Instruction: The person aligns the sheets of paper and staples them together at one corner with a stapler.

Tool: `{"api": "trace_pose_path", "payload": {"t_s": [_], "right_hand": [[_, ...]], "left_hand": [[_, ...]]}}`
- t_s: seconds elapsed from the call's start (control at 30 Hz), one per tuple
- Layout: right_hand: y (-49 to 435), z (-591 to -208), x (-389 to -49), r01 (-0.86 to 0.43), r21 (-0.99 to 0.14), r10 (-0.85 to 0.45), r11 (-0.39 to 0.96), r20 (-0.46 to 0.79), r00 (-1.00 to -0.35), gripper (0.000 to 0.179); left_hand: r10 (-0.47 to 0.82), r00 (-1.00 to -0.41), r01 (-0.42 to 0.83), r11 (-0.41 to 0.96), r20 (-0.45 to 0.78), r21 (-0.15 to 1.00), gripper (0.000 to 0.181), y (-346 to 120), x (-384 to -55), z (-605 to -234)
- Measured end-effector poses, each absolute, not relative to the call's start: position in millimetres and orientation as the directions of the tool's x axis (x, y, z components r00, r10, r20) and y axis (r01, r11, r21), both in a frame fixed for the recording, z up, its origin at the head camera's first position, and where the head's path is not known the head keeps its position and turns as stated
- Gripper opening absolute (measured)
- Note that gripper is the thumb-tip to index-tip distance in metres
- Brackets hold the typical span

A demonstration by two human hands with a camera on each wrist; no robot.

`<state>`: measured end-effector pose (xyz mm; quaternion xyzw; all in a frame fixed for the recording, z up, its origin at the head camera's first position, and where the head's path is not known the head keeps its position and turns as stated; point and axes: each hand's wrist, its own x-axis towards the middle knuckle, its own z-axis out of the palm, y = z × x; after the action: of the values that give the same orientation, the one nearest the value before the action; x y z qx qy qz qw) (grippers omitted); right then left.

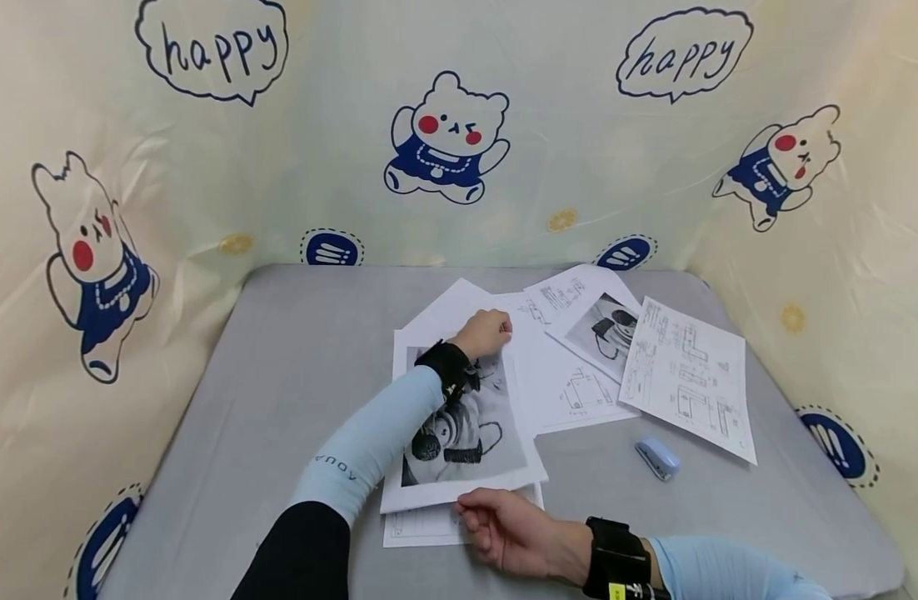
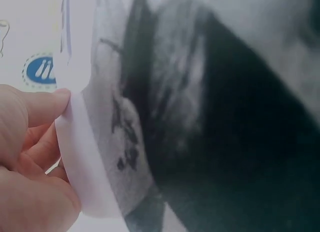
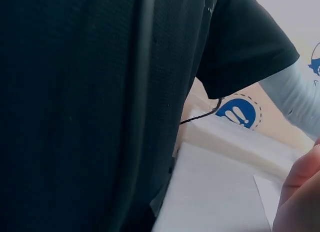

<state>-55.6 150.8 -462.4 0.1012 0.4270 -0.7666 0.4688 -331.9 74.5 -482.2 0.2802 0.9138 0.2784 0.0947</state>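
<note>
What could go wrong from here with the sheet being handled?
The photo sheet might crease: the left hand pinches it near its top, the right hand at its lower edge. Another sheet pokes out below it and could get dragged along. The stapler lies near the right wrist and may be bumped.

High head and close left wrist views onto one sheet point(image 1: 470, 429); right toward shirt point(image 3: 85, 117).

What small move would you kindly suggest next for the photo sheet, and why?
Perhaps square the photo sheet over the lower page, since that page pokes out at the near edge while the left hand and right hand hold the photo sheet.
</note>
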Motion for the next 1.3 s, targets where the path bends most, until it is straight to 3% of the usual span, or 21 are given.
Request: {"api": "trace_pose_path", "payload": {"t_s": [0.17,0.4,0.53,0.63,0.83,0.93,1.0,1.1,1.2,1.3], "right_hand": [[152,-464,-53,0.850,-0.492,-0.658,-0.189,-0.580,-0.481,0.023],[155,-466,-51,0.922,-0.377,-0.803,-0.089,-0.521,-0.290,0.049],[154,-464,-49,0.927,-0.374,-0.874,-0.042,-0.436,-0.216,0.055],[152,-460,-50,0.916,-0.399,-0.892,-0.031,-0.403,-0.206,0.052],[150,-452,-66,0.869,-0.494,-0.849,-0.026,-0.448,-0.280,0.037],[154,-444,-83,0.810,-0.584,-0.840,-0.050,-0.414,-0.351,0.035],[161,-437,-102,0.732,-0.674,-0.826,-0.098,-0.355,-0.437,0.036],[175,-422,-138,0.592,-0.779,-0.729,-0.207,-0.281,-0.624,0.036],[194,-406,-185,0.464,-0.832,-0.522,-0.305,-0.261,-0.812,0.033],[216,-397,-232,0.360,-0.863,-0.295,-0.356,-0.262,-0.919,0.029]], "left_hand": [[0.572,-0.820,0.483,0.710,-0.020,0.513,0.013,81,-322,-483],[0.462,-0.880,0.415,0.860,-0.109,0.297,0.029,87,-312,-483],[0.447,-0.886,0.398,0.870,-0.124,0.290,0.027,87,-309,-481],[0.467,-0.876,0.412,0.854,-0.119,0.319,0.021,84,-309,-480],[0.510,-0.856,0.446,0.814,-0.089,0.373,0.009,77,-309,-482],[0.526,-0.845,0.457,0.800,-0.090,0.389,0.010,74,-307,-478],[0.544,-0.835,0.473,0.789,-0.087,0.392,0.013,72,-306,-473],[0.561,-0.824,0.486,0.772,-0.080,0.410,0.017,68,-304,-462],[0.547,-0.836,0.479,0.768,-0.047,0.425,0.020,62,-306,-447],[0.510,-0.860,0.453,0.769,-0.006,0.452,0.025,50,-313,-429]]}}
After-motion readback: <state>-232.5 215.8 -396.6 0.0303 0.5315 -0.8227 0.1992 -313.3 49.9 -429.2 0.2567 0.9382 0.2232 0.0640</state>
